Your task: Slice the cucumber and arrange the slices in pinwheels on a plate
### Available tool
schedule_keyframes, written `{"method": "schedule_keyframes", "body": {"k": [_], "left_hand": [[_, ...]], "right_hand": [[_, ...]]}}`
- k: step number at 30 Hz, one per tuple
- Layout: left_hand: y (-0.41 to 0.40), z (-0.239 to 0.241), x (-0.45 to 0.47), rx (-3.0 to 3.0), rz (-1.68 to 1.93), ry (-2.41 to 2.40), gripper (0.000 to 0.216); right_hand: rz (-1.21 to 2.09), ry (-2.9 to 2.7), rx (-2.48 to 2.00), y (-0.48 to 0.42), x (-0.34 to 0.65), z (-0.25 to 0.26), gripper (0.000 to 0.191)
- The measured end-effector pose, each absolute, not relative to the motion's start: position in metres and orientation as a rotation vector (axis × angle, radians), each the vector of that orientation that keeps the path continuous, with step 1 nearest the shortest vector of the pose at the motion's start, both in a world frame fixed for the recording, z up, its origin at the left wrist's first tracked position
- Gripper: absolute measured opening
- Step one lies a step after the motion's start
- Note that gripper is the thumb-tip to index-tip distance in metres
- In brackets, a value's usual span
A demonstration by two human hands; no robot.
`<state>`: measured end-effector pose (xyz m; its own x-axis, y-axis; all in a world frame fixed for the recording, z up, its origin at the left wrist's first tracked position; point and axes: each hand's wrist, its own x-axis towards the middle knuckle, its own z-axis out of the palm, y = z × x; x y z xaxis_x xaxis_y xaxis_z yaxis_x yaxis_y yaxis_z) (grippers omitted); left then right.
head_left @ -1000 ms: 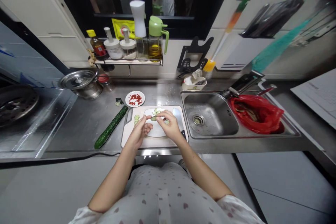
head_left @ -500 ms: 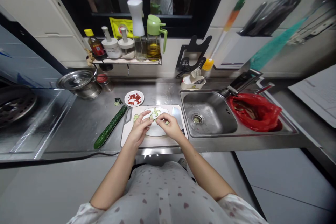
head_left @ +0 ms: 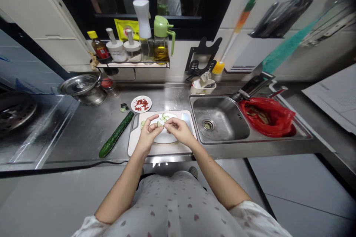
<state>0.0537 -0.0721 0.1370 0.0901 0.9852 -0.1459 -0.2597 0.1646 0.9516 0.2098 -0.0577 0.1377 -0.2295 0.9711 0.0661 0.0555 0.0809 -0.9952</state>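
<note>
My left hand and my right hand meet over a white plate. Between the left thumb and fingers a pale green cucumber slice is pinched. The right thumb and fingertips are closed at the slice's right edge; how much they hold is partly hidden. Several curved cucumber slices lie at the plate's far side. The plate rests on a light cutting board, and more slices sit at its left. A knife blade shows on the right of the board, partly covered by my right arm.
A whole cucumber lies left of the board. Behind it stands a small plate of chopped red pieces. The sink is to the right, with a red plastic bag beside it. A lidded pot stands back left.
The slice between my hands has turned and shows more of its pale face. My hands stay over the plate, fingertips still together. The whole view has shifted slightly.
</note>
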Motion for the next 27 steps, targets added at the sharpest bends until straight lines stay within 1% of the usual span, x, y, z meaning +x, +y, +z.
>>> {"method": "schedule_keyframes", "body": {"k": [4,7,11,18,24,27], "left_hand": [[-0.071,0.135,0.056,0.892,1.176,1.003,0.065],[-0.07,0.131,0.059,0.939,1.209,1.044,0.064],[-0.07,0.126,0.061,1.089,1.256,1.159,0.055],[-0.07,0.121,0.069,1.26,1.379,1.266,0.041],[-0.061,0.102,0.074,1.215,1.32,1.248,0.029],[-0.051,0.089,0.079,1.2,1.281,1.253,0.027]], "right_hand": [[1.278,-1.468,-1.093,-0.058,0.211,0.137,0.027],[1.296,-1.448,-1.131,-0.057,0.21,0.136,0.028],[1.349,-1.393,-1.157,-0.055,0.21,0.136,0.031],[1.442,-1.318,-1.217,-0.051,0.214,0.135,0.028],[1.452,-1.439,-1.244,-0.033,0.232,0.124,0.032],[1.498,-1.573,-1.247,-0.017,0.245,0.118,0.03]]}}
